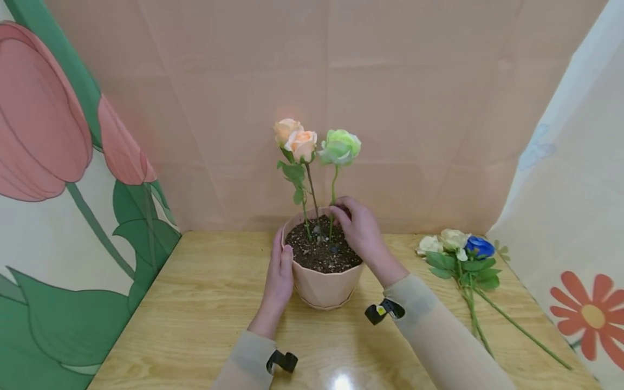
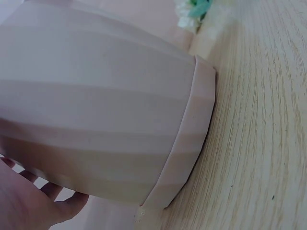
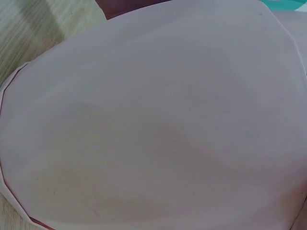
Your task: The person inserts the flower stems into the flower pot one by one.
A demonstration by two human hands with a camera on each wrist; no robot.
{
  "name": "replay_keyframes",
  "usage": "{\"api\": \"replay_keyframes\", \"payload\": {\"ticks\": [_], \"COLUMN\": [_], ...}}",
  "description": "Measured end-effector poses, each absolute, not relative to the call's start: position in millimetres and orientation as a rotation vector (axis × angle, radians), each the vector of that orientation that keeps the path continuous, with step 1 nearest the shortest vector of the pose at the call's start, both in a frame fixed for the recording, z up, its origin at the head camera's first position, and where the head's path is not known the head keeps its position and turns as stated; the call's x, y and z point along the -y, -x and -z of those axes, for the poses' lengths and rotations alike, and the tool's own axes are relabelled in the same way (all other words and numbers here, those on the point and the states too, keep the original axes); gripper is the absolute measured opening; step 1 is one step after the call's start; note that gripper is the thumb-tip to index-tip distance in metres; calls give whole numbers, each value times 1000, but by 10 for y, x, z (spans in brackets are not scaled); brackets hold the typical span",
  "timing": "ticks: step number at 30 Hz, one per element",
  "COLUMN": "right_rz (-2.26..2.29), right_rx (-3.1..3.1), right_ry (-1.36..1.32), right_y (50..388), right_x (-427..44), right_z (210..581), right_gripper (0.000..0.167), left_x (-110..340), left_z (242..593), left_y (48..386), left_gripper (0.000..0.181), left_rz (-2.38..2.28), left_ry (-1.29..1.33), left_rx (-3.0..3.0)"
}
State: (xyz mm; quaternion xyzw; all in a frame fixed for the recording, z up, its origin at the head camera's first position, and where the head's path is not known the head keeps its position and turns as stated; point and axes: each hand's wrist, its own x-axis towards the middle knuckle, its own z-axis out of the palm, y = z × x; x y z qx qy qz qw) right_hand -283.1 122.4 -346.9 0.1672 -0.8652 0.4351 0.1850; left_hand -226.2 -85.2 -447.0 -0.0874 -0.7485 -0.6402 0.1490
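A pale pink flowerpot full of dark soil stands on the table, on a matching saucer. My left hand rests against the pot's left side, its fingers fairly straight along the wall. With thumb and fingertips, my right hand pinches the stem of a green rose just above the soil, at the pot's right rim. Two peach roses, one in front and one behind, stand upright in the soil to the left. The right wrist view is mostly filled by the pot wall.
On the wooden table, to the right, lie cream roses and a blue rose, their long stems pointing toward the front. A pink cloth backdrop hangs behind; flower-printed panels flank both sides.
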Motion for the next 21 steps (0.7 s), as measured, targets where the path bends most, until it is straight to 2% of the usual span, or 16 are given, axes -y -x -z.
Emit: {"api": "replay_keyframes", "payload": {"ticks": [11,21], "right_rz": [-1335,-1613], "right_rx": [2366,2202], "right_ry": [-417,-286], "right_y": [2831,2721], "right_x": [-1224,-1299], "right_z": [3484,3437], "right_gripper": [18,32], "left_x": [844,836], "left_z": [4471,4461], "left_y": [2246,2232], "left_gripper": [58,57], "left_rz": [1843,1850], "left_ry": [233,210], "left_rx": [2158,2166]}}
